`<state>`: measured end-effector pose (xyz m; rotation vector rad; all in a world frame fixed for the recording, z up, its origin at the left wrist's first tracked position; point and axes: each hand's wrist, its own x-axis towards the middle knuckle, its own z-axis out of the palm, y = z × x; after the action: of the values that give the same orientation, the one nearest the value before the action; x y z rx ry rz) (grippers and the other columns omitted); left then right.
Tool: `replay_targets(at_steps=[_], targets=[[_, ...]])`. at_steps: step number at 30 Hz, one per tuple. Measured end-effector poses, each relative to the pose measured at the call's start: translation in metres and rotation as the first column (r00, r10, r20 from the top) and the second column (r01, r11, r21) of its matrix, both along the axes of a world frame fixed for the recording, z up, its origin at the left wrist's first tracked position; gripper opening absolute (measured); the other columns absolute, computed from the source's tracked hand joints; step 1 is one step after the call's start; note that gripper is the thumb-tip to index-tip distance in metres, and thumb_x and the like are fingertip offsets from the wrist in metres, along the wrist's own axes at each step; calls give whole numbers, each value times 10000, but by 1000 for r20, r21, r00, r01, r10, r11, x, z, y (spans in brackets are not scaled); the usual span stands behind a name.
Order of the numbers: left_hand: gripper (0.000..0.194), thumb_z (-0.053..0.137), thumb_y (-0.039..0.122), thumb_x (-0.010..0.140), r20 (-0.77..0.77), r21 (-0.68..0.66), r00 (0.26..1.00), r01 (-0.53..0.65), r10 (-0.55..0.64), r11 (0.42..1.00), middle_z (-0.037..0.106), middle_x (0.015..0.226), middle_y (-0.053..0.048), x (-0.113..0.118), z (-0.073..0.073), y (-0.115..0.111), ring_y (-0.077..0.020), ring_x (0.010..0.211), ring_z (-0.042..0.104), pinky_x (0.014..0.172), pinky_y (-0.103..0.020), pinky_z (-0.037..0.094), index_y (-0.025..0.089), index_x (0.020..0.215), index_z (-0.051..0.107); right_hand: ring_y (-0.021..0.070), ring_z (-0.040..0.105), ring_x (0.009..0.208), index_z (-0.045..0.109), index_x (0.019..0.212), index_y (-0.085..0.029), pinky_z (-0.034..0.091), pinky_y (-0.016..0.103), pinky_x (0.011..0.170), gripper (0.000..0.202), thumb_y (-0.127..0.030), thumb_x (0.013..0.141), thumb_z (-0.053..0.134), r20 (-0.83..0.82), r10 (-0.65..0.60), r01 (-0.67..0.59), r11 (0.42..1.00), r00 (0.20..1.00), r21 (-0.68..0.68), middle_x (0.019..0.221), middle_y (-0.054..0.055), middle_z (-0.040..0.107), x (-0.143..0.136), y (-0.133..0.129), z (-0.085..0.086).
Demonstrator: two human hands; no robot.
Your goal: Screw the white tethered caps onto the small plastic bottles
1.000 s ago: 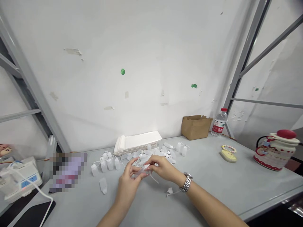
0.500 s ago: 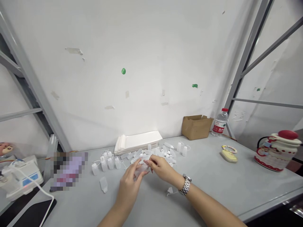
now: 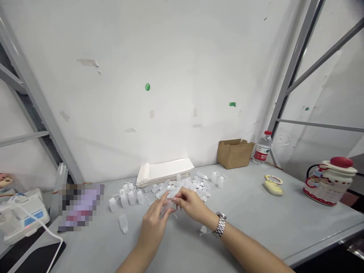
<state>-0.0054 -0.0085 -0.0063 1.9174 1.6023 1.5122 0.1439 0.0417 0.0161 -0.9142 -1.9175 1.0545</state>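
Observation:
A translucent white bottle (image 3: pixel 167 206) lies between the thumb and fingers of my left hand (image 3: pixel 155 218). My right hand (image 3: pixel 191 204), with a silver watch at the wrist, pinches at the bottle's right end, where a thin strap hangs down. Behind the hands is a pile of loose small bottles and caps (image 3: pixel 196 184). Several capped bottles (image 3: pixel 131 197) stand in a group to the left, and two more (image 3: pixel 221 182) stand right of the pile. One bottle without a cap (image 3: pixel 123 223) lies at the left front. A loose cap with a strap (image 3: pixel 203 229) rests near my right wrist.
A stack of white sheets (image 3: pixel 167 169) lies by the wall. Toward the right are a cardboard box (image 3: pixel 234 154), a water bottle (image 3: pixel 262 149), a yellow object (image 3: pixel 273 188) with a beaded loop, and a decorated jar (image 3: pixel 330 184). A white device (image 3: pixel 27 216) with a cable sits left.
The fingers of my right hand have shifted slightly on the bottle's end, and a strap now shows below them. The whole view has moved a little.

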Motion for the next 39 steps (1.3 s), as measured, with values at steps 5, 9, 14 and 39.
replay_targets(at_steps=[5,9,14,39], targets=[[262,505,256,807,-161,220,985,91,-56,971,664,894,-43,-2,-4,4,-181,836,616,764,-322,505,248,1050,601,136,465,709,483,735,-185,388,261,641,132,-247,851,475,37,-58,45,958,998,283,762,9,487,2,0,3],[263,509,283,788,39,-36,995,98,-96,995,653,1003,-42,3,5,3,-188,884,623,764,-309,515,253,1022,626,143,458,708,465,792,-188,390,270,643,92,-209,872,425,81,-26,-8,920,996,392,776,18,482,9,4,4],[218,584,248,710,210,-268,976,121,-64,956,675,969,-32,1,11,4,-205,838,640,747,-307,512,250,907,679,150,474,713,449,817,-185,390,274,635,70,-149,857,405,185,6,-84,905,983,417,799,35,522,11,2,3],[466,667,279,654,600,-440,791,201,120,875,575,722,2,7,12,7,-165,692,616,678,-299,524,131,1085,568,169,552,776,621,922,-208,430,296,722,160,-188,794,527,541,-170,145,985,824,89,910,48,548,120,-39,15]])
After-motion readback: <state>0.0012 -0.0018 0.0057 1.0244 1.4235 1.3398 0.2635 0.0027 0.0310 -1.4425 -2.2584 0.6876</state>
